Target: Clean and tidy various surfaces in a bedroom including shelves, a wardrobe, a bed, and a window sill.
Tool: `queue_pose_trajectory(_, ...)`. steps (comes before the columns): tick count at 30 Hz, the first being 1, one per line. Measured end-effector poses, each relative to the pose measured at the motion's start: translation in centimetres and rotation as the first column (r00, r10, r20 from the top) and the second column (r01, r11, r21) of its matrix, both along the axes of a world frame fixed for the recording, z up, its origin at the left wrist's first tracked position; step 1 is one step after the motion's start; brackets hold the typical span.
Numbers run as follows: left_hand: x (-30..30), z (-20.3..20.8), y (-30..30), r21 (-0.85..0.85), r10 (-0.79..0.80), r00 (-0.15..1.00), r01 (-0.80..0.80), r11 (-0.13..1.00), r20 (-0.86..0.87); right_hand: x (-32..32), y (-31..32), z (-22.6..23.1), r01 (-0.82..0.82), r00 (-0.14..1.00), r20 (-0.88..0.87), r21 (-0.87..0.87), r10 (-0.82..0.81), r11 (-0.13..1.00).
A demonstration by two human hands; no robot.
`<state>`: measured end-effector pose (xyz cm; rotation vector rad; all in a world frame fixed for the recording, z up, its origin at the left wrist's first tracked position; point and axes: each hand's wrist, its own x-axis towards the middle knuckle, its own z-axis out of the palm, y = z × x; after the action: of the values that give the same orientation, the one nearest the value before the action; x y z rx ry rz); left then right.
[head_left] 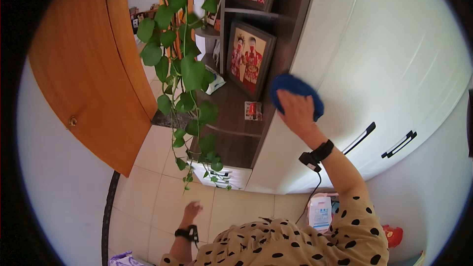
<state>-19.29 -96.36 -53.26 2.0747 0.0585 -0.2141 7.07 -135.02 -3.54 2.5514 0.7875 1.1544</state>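
Observation:
My right hand [297, 113] presses a dark blue cloth [296, 87] against the white cabinet door [340, 83], close to its left edge. The fingers lie bent over the cloth, which spreads out beyond them as a rounded pad. A black band with a small device [315, 156] is strapped round that wrist, and a cable runs down from it. Lower down, my left hand [192, 212] hangs above the tiled floor with its fingers loosely curled in. Nothing shows in it, and it touches nothing. That wrist wears a black band too.
Left of the cabinet door, dark shelves [231, 108] hold framed photos [250, 59] and a small red-and-white packet [253, 111]. A trailing green plant [192, 74] hangs before them. Further left is a wooden door [88, 69]. Black handles [359, 138] sit on the cabinet; a white package [320, 214] stands below.

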Motion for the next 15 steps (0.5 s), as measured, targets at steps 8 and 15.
queue_pose_trajectory(8,14.2,20.6,-15.4,-0.509,-0.276,0.960,0.261,0.821,0.046,-1.2,-7.1,-15.3,-0.229,0.733,-0.635,0.105,0.242,0.968)
queue_pose_trajectory(15,15.2,20.7,-22.6,-0.554,-0.513,0.854,0.384,0.738,-0.091,-4.3,-12.8,-23.6,-0.083,0.755,-0.650,0.038,0.087,0.996)
